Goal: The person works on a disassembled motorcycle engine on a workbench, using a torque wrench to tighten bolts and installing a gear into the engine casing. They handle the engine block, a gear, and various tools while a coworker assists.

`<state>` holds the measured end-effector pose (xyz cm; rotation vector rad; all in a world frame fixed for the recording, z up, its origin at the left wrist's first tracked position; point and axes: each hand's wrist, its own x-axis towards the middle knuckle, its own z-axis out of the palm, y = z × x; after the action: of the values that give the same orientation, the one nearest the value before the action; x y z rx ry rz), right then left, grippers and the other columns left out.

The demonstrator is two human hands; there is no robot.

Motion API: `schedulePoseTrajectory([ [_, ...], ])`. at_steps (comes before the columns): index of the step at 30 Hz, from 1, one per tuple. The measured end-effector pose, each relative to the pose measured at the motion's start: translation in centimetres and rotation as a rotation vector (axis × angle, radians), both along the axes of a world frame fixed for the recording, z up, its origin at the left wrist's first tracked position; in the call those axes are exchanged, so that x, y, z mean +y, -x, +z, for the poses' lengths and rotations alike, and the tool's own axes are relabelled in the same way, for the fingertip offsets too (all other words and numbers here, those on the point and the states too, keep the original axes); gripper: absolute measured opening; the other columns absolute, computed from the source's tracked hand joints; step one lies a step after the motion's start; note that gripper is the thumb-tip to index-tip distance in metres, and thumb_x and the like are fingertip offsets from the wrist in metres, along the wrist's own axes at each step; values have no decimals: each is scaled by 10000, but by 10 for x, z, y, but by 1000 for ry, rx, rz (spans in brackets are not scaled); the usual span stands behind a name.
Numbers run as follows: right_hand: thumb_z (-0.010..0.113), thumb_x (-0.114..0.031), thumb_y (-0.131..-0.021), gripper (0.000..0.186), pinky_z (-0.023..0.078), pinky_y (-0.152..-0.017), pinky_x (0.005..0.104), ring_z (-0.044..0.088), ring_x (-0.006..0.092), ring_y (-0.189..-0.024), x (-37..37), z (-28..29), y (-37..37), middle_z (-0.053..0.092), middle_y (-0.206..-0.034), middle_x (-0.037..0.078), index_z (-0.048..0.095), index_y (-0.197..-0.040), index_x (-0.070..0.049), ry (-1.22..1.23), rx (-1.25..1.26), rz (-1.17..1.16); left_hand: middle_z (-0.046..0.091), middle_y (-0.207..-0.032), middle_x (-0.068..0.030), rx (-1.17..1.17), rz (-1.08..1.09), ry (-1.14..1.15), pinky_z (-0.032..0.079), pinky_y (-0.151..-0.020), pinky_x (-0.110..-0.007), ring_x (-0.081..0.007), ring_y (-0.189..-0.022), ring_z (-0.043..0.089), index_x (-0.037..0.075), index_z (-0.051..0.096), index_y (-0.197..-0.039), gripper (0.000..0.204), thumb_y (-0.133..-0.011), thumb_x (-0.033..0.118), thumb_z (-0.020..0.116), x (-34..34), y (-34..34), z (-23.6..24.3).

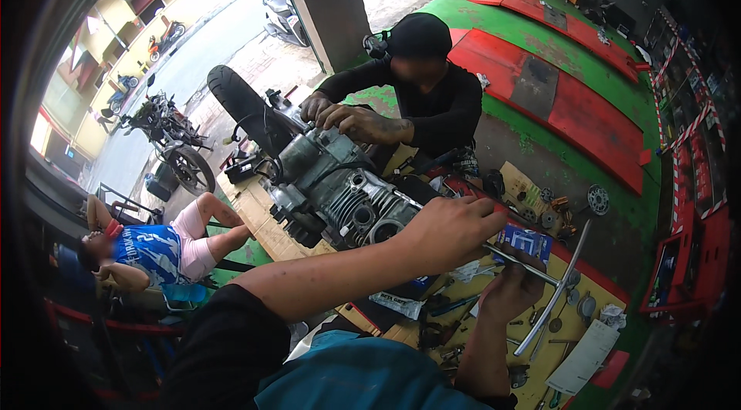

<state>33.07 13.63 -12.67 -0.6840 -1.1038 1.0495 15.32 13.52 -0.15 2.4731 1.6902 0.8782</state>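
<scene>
Over the cluttered surface [542, 370], holds a T-handle wrench [559, 284] in the right grip [513, 290], with closure unclear in the left grip [448, 232], near a seemingly half-stripped engine [328, 178] with loose parts [587, 306] left unfitted.

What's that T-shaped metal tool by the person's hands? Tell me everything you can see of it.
The T-shaped tool looks like smooth, silvery metal: a long, round crossbar joined to a straight shaft. It is up above the cluttered table, its crossbar slanting from upper right to lower left. The shaft passes in front of the right hand toward the left hand; how each grips it is hard to tell.
</scene>
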Motion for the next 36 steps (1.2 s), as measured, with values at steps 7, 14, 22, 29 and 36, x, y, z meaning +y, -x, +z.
schedulePoseTrajectory([
  [7, 678, -168, -1005, 287, 583, -928, 416, 733, 314, -947, 5, 44, 29, 723, -1063, 207, 602, -1186, 41, -53, 268, 18, 675, -941, -103, 54, -84, 262, 572, -759, -434, -313, -967, 701, 63, 679, -1027, 298, -766, 184, 757, -7, 10, -5],
  [14, 699, -302, -1009, 393, 559, -927, 388, 683, 257, -1072, 6, -5, -6, 684, -1165, 198, 585, -1207, 18, -86, 67, 141, 690, -945, -75, -18, 10, 82, 576, -730, -411, -290, -927, 706, 88, 691, -1022, 283, -774, 202, 764, -8, 5, -7],
  [22, 732, -328, -980, 414, 557, -841, 357, 683, 208, -935, 0, 11, -1, 688, -1083, 132, 601, -1194, 2, 130, 13, 104, 709, -885, -41, 57, -79, 118, 580, -722, -402, -265, -854, 718, 121, 717, -992, 227, -812, 248, 772, -14, 19, -15],
  [29, 622, -373, -1033, 492, 516, -863, 332, 636, 188, -1078, -12, -40, -125, 652, -1194, 121, 548, -1331, 11, 544, -71, -22, 705, -899, -49, 9, -91, 132, 574, -738, -416, -280, -857, 707, 125, 734, -1004, 234, -804, 238, 778, -9, 15, -7],
  [36, 604, -339, -1042, 528, 520, -836, 369, 617, 219, -1120, -27, 39, -112, 653, -1263, 158, 516, -1377, 60, 29, -370, 107, 695, -892, -33, 141, -133, 164, 573, -712, -406, -264, -839, 695, 133, 739, -1006, 231, -796, 218, 781, -9, 1, -13],
])
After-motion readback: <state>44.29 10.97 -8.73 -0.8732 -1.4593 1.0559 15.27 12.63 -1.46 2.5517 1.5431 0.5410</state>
